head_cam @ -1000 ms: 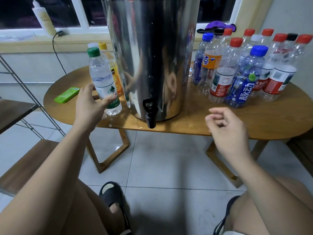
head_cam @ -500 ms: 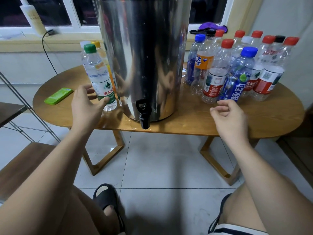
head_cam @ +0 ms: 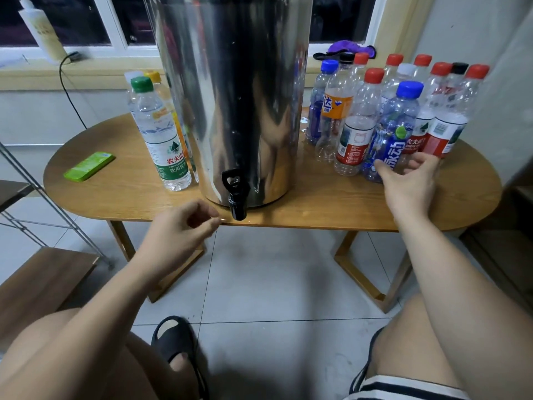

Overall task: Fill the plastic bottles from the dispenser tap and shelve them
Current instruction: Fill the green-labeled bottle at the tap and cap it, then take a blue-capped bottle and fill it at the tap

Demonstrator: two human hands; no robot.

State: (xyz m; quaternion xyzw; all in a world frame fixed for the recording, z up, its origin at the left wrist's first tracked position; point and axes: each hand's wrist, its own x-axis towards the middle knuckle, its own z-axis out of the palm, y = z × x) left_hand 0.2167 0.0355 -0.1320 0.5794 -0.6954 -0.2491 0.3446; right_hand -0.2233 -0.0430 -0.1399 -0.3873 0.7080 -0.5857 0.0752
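Observation:
A tall steel dispenser (head_cam: 236,96) stands mid-table, its black tap (head_cam: 235,194) overhanging the front edge. Left of it stands a filled green-capped bottle (head_cam: 160,134), with two more bottles behind. Several empty bottles with red, blue and black caps cluster on the right. My right hand (head_cam: 409,180) reaches with spread fingers to the front blue-capped bottle (head_cam: 393,134), fingertips at its base. My left hand (head_cam: 178,229) hovers loosely curled and empty just left of the tap, below the table edge.
The oval wooden table (head_cam: 317,203) carries a green flat case (head_cam: 89,166) at its left end. A metal-framed rack with wooden shelves (head_cam: 34,284) stands at the left. A black cable hangs from the windowsill. My knees and a black sandal are below.
My left hand has let go of the green-capped bottle and moved right toward the tap. My right hand has opened and reached forward to the blue-capped bottle.

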